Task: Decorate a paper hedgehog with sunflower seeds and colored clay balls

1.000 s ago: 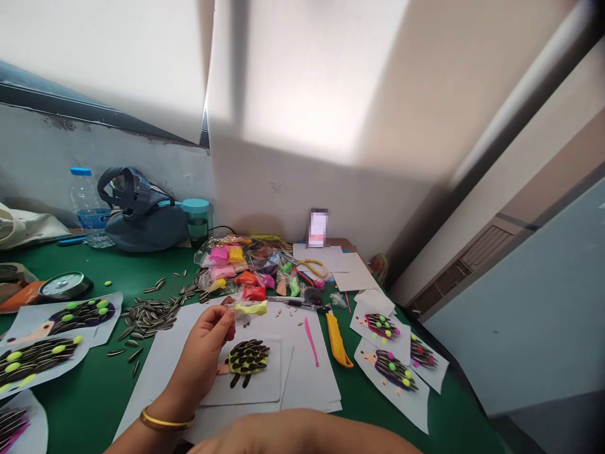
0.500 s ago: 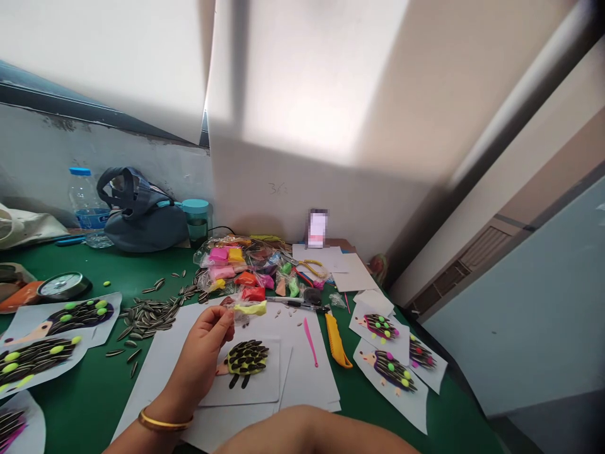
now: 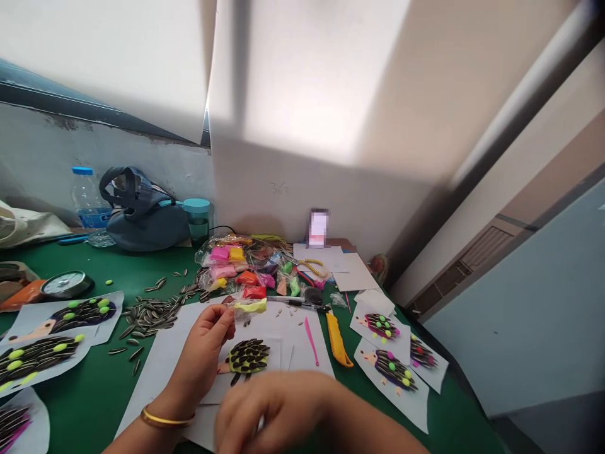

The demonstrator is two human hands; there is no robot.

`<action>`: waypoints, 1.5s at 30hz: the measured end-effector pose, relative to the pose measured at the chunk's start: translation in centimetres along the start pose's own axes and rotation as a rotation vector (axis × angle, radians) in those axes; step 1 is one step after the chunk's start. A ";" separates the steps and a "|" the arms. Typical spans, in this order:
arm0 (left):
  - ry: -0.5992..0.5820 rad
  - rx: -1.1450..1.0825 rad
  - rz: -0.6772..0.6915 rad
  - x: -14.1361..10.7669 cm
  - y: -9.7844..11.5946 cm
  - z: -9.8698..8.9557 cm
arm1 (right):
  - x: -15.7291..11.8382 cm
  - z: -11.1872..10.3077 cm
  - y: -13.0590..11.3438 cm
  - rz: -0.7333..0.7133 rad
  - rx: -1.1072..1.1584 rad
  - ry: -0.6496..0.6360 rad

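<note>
Though blurred, right hand [image 3: 269,410] (low) appears

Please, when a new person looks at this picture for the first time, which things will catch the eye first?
Probably first the hedgehog picture covered with dark seeds, on white paper in the middle, partly hidden by the blurred right hand. Just beyond it, the left hand stands out with its gold bracelet. Next may come the bright yellow cutter, lying on the green table to the right of the paper.

The left hand [image 3: 210,340] pinches yellow-green clay [image 3: 251,306]; the blurred right hand [image 3: 269,413] perhaps hovers above white paper [image 3: 189,353].
</note>
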State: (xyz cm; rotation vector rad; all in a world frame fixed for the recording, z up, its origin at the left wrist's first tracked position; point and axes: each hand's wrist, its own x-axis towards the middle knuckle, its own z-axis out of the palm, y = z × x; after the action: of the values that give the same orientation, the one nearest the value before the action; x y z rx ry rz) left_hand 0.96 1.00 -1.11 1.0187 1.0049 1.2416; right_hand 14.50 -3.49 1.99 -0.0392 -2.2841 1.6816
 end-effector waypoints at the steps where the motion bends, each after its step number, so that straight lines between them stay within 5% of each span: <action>1: 0.002 -0.001 0.005 0.0 0.0 0.0 | -1.6 -1.0 -0.7 0.032 -0.091 0.229; 5: 0.011 0.019 -0.029 -0.1 0.1 0.2 | -9.1 -5.7 -1.3 0.315 -0.536 1.240; 6: 0.013 0.022 -0.038 -0.2 0.1 0.2 | -10.7 -6.6 -0.8 0.405 -0.663 1.429; 8: 0.006 0.026 -0.045 -0.3 0.2 0.3 | -13.4 -8.0 0.6 0.605 -0.869 1.576; 11: -0.011 0.034 -0.038 -0.3 0.2 0.4 | -15.1 -8.3 2.4 0.868 -1.021 1.489; 15: -0.008 0.051 -0.014 -0.5 0.3 0.6 | -14.3 -7.2 2.2 0.971 -1.124 1.373; 18: 0.005 0.058 0.003 -0.7 0.5 0.8 | -12.5 -6.1 1.0 0.810 -1.144 1.408; 21: -0.009 0.073 0.020 -1.0 0.8 1.1 | -10.3 -4.6 0.2 0.452 -0.923 1.263; 23: -0.009 0.076 0.034 -1.1 0.9 1.2 | -8.7 -3.5 0.0 0.361 -0.700 1.129; 29: -0.055 0.174 0.075 -1.2 0.2 1.1 | -6.0 -1.6 0.9 0.390 -0.493 1.100; 36: -0.151 0.471 0.351 -1.1 -0.3 0.9 | -6.0 -1.8 1.9 0.300 -0.551 1.155; 45: -0.146 0.440 0.329 -1.4 -0.2 0.9 | -5.8 -1.9 2.1 0.296 -0.519 1.220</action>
State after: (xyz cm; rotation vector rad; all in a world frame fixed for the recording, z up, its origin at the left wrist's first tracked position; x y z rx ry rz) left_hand 1.81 -0.42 -1.06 1.6463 1.0470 1.2091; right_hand 20.23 -2.21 -0.82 -1.1849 -1.6378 0.6775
